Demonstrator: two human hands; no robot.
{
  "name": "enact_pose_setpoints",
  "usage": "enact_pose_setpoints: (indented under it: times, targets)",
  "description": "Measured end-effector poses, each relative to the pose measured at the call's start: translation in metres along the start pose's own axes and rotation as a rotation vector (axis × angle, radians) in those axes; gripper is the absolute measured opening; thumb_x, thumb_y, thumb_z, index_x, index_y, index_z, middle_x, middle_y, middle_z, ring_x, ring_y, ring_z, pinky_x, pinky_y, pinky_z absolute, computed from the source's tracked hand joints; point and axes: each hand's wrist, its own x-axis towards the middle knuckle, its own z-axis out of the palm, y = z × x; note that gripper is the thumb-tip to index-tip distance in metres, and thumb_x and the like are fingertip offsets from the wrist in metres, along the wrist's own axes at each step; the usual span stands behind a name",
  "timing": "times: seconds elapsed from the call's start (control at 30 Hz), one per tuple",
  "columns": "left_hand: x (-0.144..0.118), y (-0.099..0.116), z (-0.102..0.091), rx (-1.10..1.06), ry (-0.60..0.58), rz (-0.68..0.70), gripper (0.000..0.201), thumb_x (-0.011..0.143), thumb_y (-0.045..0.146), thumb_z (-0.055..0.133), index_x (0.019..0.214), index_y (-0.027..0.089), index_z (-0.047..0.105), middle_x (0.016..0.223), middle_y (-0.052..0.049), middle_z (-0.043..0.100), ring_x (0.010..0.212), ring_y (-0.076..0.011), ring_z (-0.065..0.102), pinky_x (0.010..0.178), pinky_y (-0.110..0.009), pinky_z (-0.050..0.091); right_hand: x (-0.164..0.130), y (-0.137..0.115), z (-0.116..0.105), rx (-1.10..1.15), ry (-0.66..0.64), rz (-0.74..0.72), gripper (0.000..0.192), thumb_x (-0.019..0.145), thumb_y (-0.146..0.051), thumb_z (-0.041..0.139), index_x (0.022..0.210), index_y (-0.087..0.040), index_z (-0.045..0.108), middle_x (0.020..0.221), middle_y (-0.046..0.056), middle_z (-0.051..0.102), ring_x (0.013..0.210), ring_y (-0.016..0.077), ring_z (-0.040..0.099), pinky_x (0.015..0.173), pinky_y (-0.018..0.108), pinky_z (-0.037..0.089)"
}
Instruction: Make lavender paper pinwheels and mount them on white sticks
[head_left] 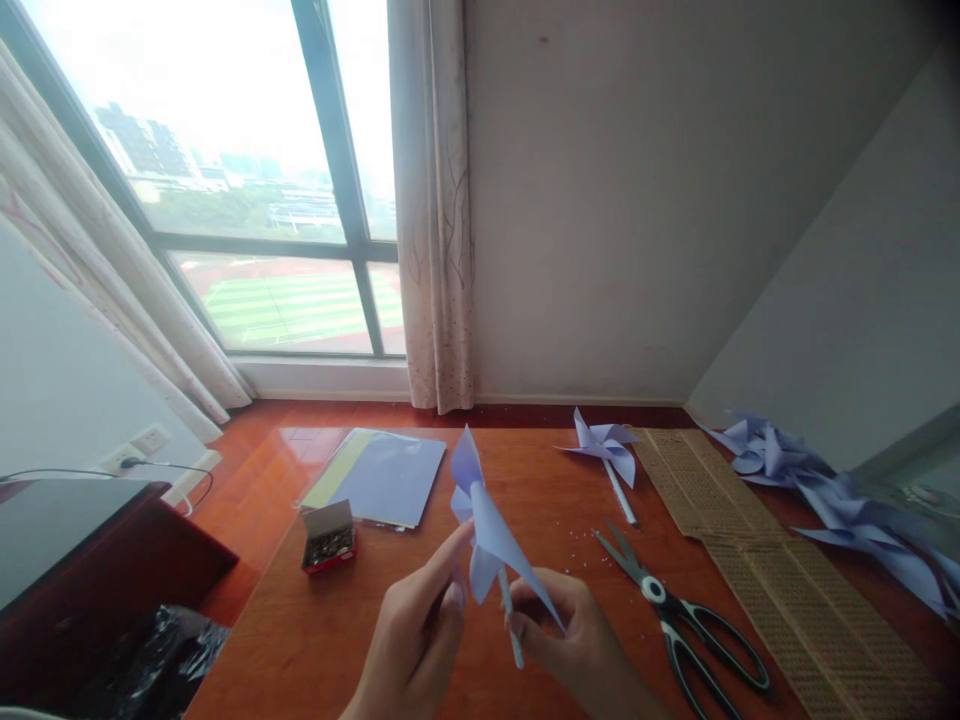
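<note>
A lavender paper pinwheel [489, 525] on a pale rolled-paper stick is held up over the table. My right hand [564, 625] pinches the stick below the blades. My left hand [420, 610] is at the pinwheel's left side, index finger extended and touching or nearly touching a blade; its other fingers are curled, with nothing visible in them. A second pinwheel [600, 447] with its own stick lies farther back on the right. Scissors [654, 592] with black and white handles lie partly spread to the right of my right hand.
The brown table [300, 640] holds a small red box [330, 545] of metal pins or tacks and a stack of lavender and yellow paper [394, 470]. Tiny paper scraps lie near the scissors. Corrugated cardboard [780, 570] covers the right side, with several pinwheels [780, 450] beyond it.
</note>
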Motion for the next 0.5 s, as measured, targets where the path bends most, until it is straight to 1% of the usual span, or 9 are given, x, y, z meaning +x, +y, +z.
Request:
enact_pose_setpoints:
  times: [0.2, 0.33, 0.43, 0.5]
  targets:
    - [0.0002, -0.0004, 0.0012, 0.015, -0.009, -0.006, 0.047, 0.101, 0.023, 0.048, 0.146, 0.017, 0.053, 0.079, 0.0, 0.067, 0.065, -0.0107, 0.057, 0.063, -0.017, 0.047, 0.0007, 0.0061, -0.0023, -0.053, 0.007, -0.017, 0.043, 0.085, -0.056, 0.07, 0.079, -0.014, 0.071, 0.071, 0.001, 0.057, 0.066, 0.0125, 0.051, 0.061, 0.024, 0.043]
    - [-0.001, -0.0042, 0.0031, 0.029, 0.003, 0.02, 0.05, 0.101, 0.023, 0.047, 0.151, 0.019, 0.048, 0.08, 0.0, 0.068, 0.064, -0.0114, 0.058, 0.062, -0.018, 0.047, 0.0017, 0.0086, -0.0029, -0.065, -0.006, -0.009, 0.048, 0.085, -0.061, 0.067, 0.079, -0.013, 0.071, 0.07, 0.001, 0.055, 0.064, 0.0124, 0.049, 0.059, 0.024, 0.042]
    - [-0.0022, -0.0077, 0.0036, 0.02, 0.021, 0.061, 0.052, 0.101, 0.023, 0.046, 0.153, 0.022, 0.046, 0.082, -0.001, 0.069, 0.065, -0.0126, 0.059, 0.062, -0.019, 0.047, 0.0018, 0.01, -0.002, -0.055, 0.012, 0.001, 0.05, 0.083, -0.063, 0.068, 0.077, -0.014, 0.071, 0.068, 0.001, 0.054, 0.064, 0.0129, 0.048, 0.06, 0.025, 0.042]
    - [-0.0029, -0.0094, 0.0037, 0.017, 0.024, 0.049, 0.052, 0.101, 0.021, 0.046, 0.153, 0.025, 0.046, 0.08, 0.0, 0.068, 0.063, -0.0117, 0.058, 0.061, -0.019, 0.046, 0.0017, 0.0092, -0.001, -0.037, 0.02, 0.008, 0.05, 0.08, -0.064, 0.07, 0.076, -0.014, 0.07, 0.068, 0.001, 0.054, 0.065, 0.0139, 0.049, 0.06, 0.026, 0.042]
